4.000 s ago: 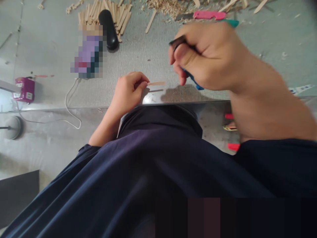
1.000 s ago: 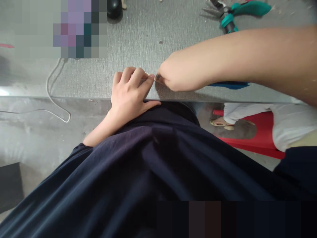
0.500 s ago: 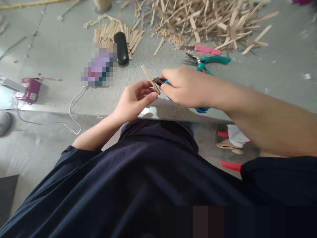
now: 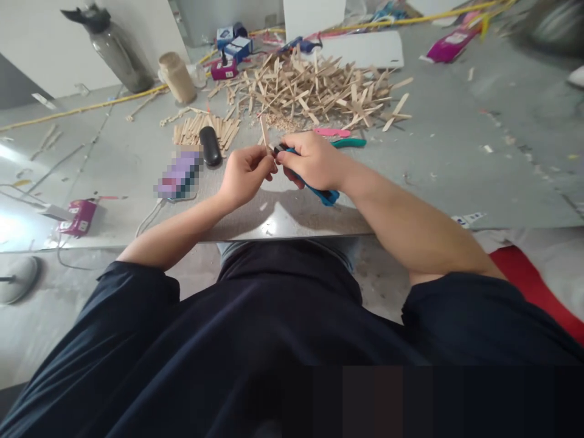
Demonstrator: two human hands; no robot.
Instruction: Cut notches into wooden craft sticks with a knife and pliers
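My left hand [image 4: 246, 173] is closed in a pinch on the lower part of a wooden craft stick [image 4: 264, 130], which points up and away from me. My right hand [image 4: 310, 157] is wrapped round blue-handled pliers [image 4: 326, 196]. Their dark head is against or very close to the stick, just by my left fingertips; the jaws are too small to make out clearly. Beyond my right hand lie a pink-handled knife [image 4: 332, 132] and a teal-handled tool [image 4: 350, 143], partly hidden by the hand.
Past my hands rises a large heap of craft sticks [image 4: 314, 91], many joined into crosses. Loose sticks [image 4: 187, 131], a black case [image 4: 210, 146] and a blurred-out phone [image 4: 182, 173] on a cable lie to the left. Further back stand a jar [image 4: 177, 78] and a bottle [image 4: 116, 55].
The camera view has tilted up, so more of the table's far side shows. The stick stands more upright, and my hands are closer together, still holding the stick and the pliers.
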